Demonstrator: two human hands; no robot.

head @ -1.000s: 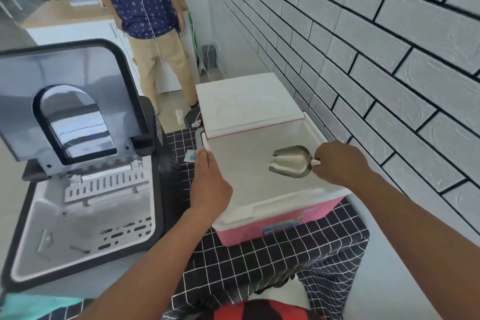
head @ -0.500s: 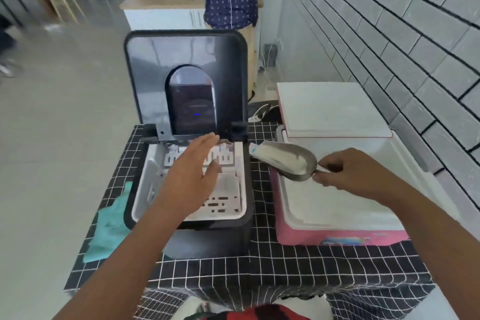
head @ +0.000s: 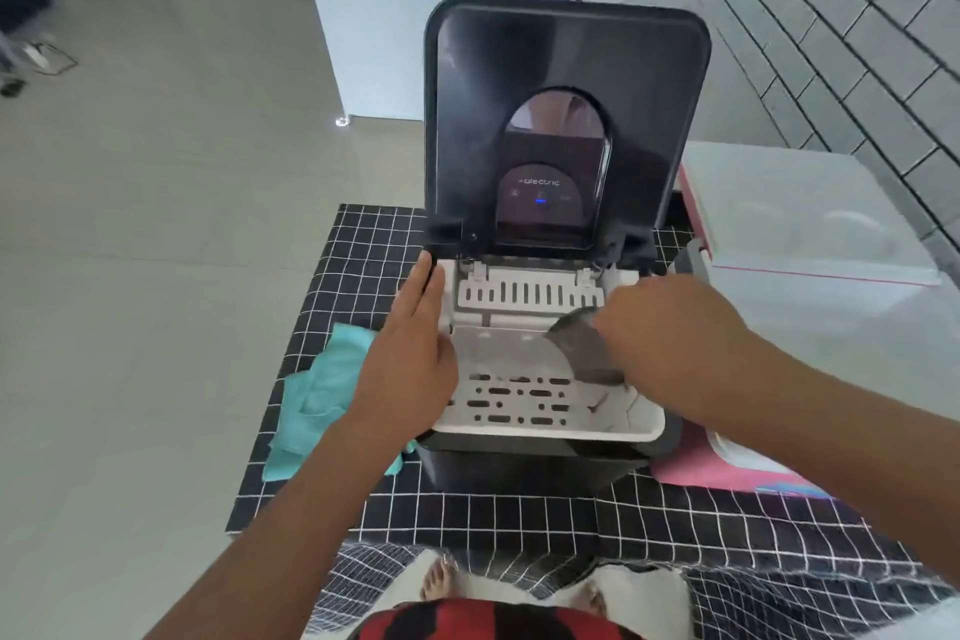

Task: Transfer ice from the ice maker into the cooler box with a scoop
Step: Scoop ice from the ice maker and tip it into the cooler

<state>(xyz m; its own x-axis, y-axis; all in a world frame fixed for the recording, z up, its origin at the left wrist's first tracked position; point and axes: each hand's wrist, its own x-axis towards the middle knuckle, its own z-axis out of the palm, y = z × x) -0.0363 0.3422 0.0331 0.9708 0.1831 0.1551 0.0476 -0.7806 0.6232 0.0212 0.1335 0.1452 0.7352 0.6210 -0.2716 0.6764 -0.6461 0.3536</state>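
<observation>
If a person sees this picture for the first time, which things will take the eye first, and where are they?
The black ice maker at the centre of the checked tablecloth stands out first, its lid raised upright over the white basket. Next come the two hands: the right hand holds the metal scoop down inside the basket, and the left hand lies flat on the machine's left edge. The pink cooler box sits at the right, and a turquoise cloth lies at the left.

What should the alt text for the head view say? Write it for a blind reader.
The right hand dips a metal scoop into the open ice maker, while the left hand rests flat on its left rim. A pink cooler box stands to the right on a black checked cloth.
</observation>
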